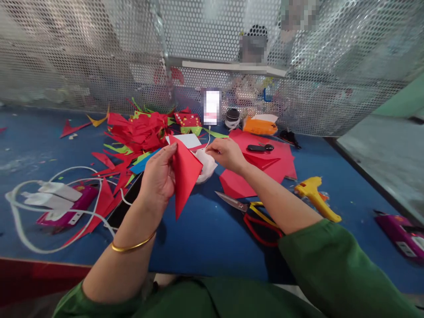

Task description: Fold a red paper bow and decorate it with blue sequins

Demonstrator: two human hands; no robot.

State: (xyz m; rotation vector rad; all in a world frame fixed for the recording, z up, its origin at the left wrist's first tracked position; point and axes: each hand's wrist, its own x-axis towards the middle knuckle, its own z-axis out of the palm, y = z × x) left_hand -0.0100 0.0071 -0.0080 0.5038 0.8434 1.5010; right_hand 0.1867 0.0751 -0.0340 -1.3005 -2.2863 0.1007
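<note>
Past the blue table's (205,247) near edge, our right hand (228,153) pinches, contents indiscernible; our left hand's (159,170) fingers sandwich 1 pointed red paper (186,172).

You wear a thin gold bangle (134,247) on your left forearm (130,227). Up that arm from the bangle, your left sleeve (94,304) is plain green — and your right sleeve (334,260), across from the bangle, matches. Your top (175,302), right of the bangle, is green too.
</note>
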